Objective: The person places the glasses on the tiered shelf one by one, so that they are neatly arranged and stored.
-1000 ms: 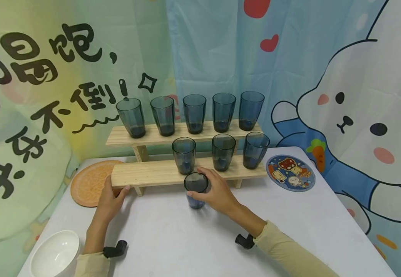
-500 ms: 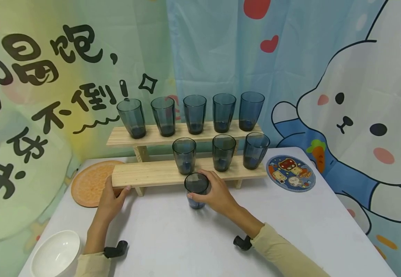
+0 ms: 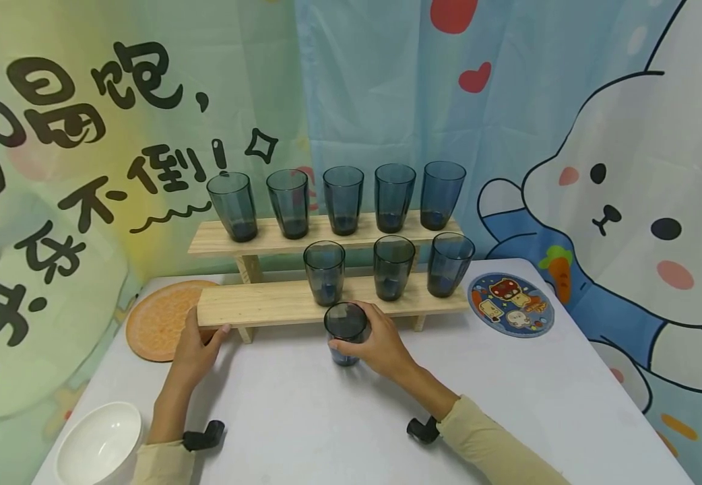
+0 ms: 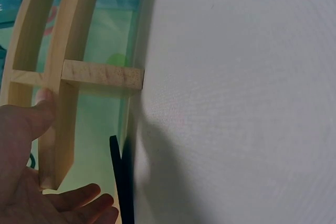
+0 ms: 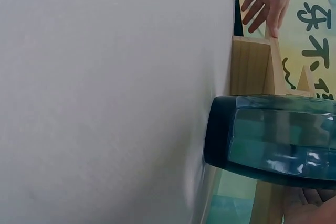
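My right hand grips a dark blue tinted glass that stands upright on the white table, just in front of the lower shelf. Its base sits right at the tabletop in the right wrist view. At the left end of the two-tier wooden shelf is my left hand, holding the lower board. In the left wrist view the thumb lies on the board's front edge, while the lower fingers reach out underneath. Three matching glasses stand on the lower tier, and several more line the upper one.
A white bowl stands at the table's front left. An orange round mat lies behind my left hand, and a blue patterned round mat is right of the shelf. A printed curtain hangs behind the table.
Both hands keep their hold and the glasses stay put. The head view shifts very slightly, and the right forearm draws a little to the left.
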